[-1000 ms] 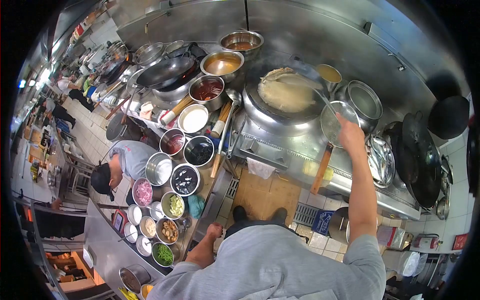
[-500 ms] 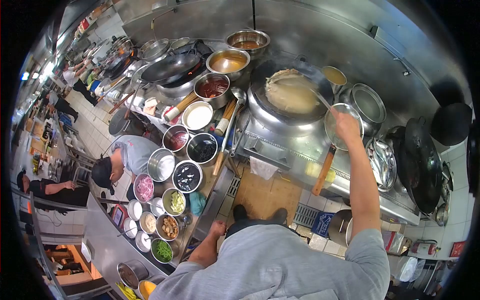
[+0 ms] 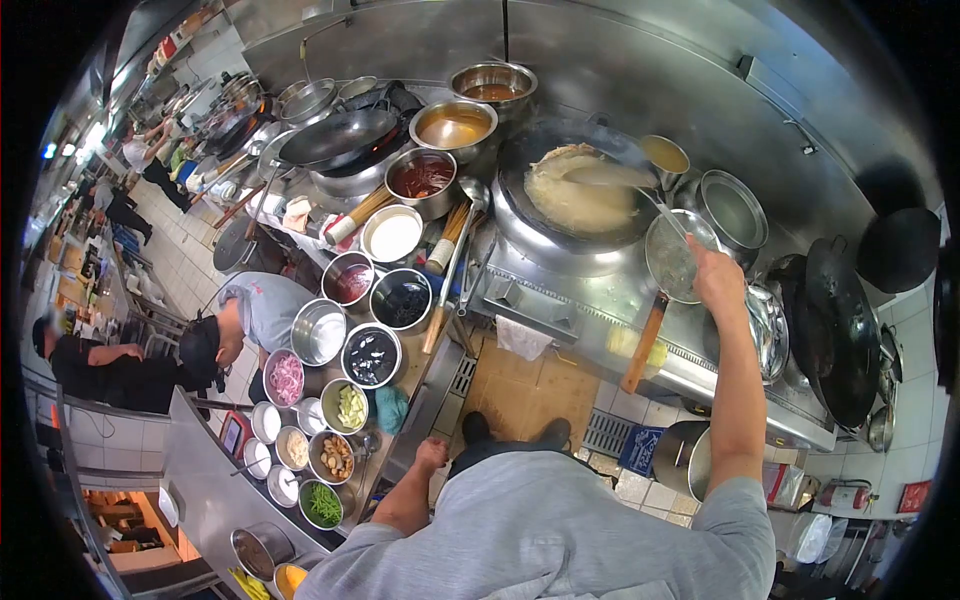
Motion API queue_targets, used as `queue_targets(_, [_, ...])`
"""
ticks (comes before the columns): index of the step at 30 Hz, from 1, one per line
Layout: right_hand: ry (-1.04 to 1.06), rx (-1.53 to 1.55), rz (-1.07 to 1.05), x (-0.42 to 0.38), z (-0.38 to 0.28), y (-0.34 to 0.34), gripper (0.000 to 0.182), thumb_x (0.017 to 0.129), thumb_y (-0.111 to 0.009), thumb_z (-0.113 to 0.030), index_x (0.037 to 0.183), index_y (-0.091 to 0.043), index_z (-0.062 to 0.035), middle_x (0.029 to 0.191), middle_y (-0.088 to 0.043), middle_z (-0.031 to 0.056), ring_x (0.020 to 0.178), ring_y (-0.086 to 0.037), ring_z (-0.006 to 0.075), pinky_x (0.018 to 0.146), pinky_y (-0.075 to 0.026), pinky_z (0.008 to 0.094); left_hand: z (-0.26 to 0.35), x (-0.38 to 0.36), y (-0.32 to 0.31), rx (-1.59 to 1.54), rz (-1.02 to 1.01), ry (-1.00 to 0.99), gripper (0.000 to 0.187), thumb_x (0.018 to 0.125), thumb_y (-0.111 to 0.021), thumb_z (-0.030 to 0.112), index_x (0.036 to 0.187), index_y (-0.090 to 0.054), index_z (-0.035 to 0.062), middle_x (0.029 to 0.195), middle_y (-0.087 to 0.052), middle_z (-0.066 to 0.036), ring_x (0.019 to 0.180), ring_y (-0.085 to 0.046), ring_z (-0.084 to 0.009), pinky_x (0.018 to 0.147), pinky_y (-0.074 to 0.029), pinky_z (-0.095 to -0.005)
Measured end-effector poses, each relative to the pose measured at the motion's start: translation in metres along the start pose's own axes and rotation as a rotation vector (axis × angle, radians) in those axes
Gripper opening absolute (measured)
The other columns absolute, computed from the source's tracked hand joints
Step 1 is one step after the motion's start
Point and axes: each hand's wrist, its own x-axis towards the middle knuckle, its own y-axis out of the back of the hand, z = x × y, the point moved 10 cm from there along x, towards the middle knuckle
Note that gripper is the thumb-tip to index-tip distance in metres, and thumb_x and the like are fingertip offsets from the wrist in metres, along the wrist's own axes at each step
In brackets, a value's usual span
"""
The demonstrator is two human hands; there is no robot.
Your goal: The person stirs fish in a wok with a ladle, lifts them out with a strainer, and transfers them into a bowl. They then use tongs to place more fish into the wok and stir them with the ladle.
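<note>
My right hand is closed around the handle of a metal ladle. The ladle's head, smeared by motion, is over the pale, cloudy liquid in a black wok, near its right side. A ragged light-brown edge of food shows at the far side of that liquid. Below my right hand lies a round strainer with a wooden handle. My left hand is curled shut low beside the counter's edge, with nothing visible in it.
Seasoning bowls crowd the left counter, including sliced onion, dark sauce and chopped greens. Steel bowls of broth stand behind. A large black wok leans at right. Another person bends beyond the counter.
The ladle's head has lifted from the liquid and shifted right. My right hand has moved slightly right and down. My left hand stays by the counter's edge.
</note>
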Motion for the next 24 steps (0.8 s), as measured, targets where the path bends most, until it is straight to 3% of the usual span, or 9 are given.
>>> queue_targets(2, [-0.024, 0.004, -0.021, 0.001, 0.0, 0.004, 0.063, 0.078, -0.057, -0.003, 0.138, -0.055, -0.0209, 0.09, -0.07, 0.0169, 0.085, -0.068, 0.0366, 0.078, -0.054, 0.0486, 0.01, -0.01, 0.004, 0.163, 0.183, -0.002, 0.022, 0.089, -0.056, 0.021, 0.095, -0.065, 0.0021, 0.077, -0.068, -0.012, 0.066, -0.068, -0.0236, 0.058, -0.057, -0.0383])
queue_targets(11, [-0.021, 0.055, -0.099, 0.023, -0.024, -0.025, 0.063, 0.079, -0.059, -0.003, 0.139, -0.054, -0.0214, 0.097, -0.071, 0.0186, 0.094, -0.068, 0.0361, 0.083, -0.054, 0.0482, 0.022, -0.034, 0.008, 0.406, 0.235, 0.004, 0.031, 0.09, -0.052, 0.026, 0.095, -0.07, 0.0012, 0.079, -0.07, -0.014, 0.069, -0.07, -0.0236, 0.064, -0.057, -0.0355])
queue_targets(14, [-0.002, 0.112, 0.008, 0.029, -0.028, -0.027, 0.066, 0.075, -0.055, -0.002, 0.137, -0.056, -0.0248, 0.09, -0.07, 0.0202, 0.082, -0.068, 0.0391, 0.076, -0.054, 0.05, 0.021, -0.042, 0.016, 0.428, 0.296, -0.05, 0.032, 0.089, -0.05, 0.026, 0.085, -0.07, 0.0014, 0.078, -0.071, -0.015, 0.07, -0.071, -0.0242, 0.064, -0.057, -0.0378])
queue_targets(17, [-0.033, 0.156, -0.011, 0.037, -0.02, -0.034, 0.067, 0.074, -0.055, -0.001, 0.136, -0.057, -0.0248, 0.092, -0.069, 0.0234, 0.086, -0.068, 0.0404, 0.08, -0.053, 0.0502, -0.006, -0.01, 0.026, 0.454, 0.224, -0.109, 0.031, 0.087, -0.049, 0.025, 0.083, -0.07, 0.0023, 0.078, -0.071, -0.015, 0.07, -0.072, -0.0245, 0.065, -0.056, -0.0393])
queue_targets(20, [-0.04, 0.208, 0.021, 0.039, -0.016, -0.036, 0.064, 0.076, -0.052, 0.001, 0.135, -0.059, -0.0238, 0.094, -0.069, 0.0247, 0.088, -0.067, 0.0422, 0.082, -0.052, 0.0514, -0.008, -0.031, 0.022, 0.495, 0.26, -0.017, 0.03, 0.086, -0.049, 0.023, 0.082, -0.07, 0.0025, 0.076, -0.07, -0.015, 0.068, -0.071, -0.0233, 0.065, -0.056, -0.0389])
queue_targets(24, [-0.079, 0.26, 0.006, 0.035, -0.012, -0.021, 0.063, 0.078, -0.05, 0.0, 0.135, -0.059, -0.0239, 0.096, -0.068, 0.0253, 0.089, -0.066, 0.0432, 0.083, -0.052, 0.0521, -0.015, -0.04, 0.02, 0.328, 0.258, 0.014, 0.028, 0.087, -0.05, 0.021, 0.077, -0.068, 0.0023, 0.074, -0.069, -0.013, 0.065, -0.069, -0.023, 0.06, -0.056, -0.0377])
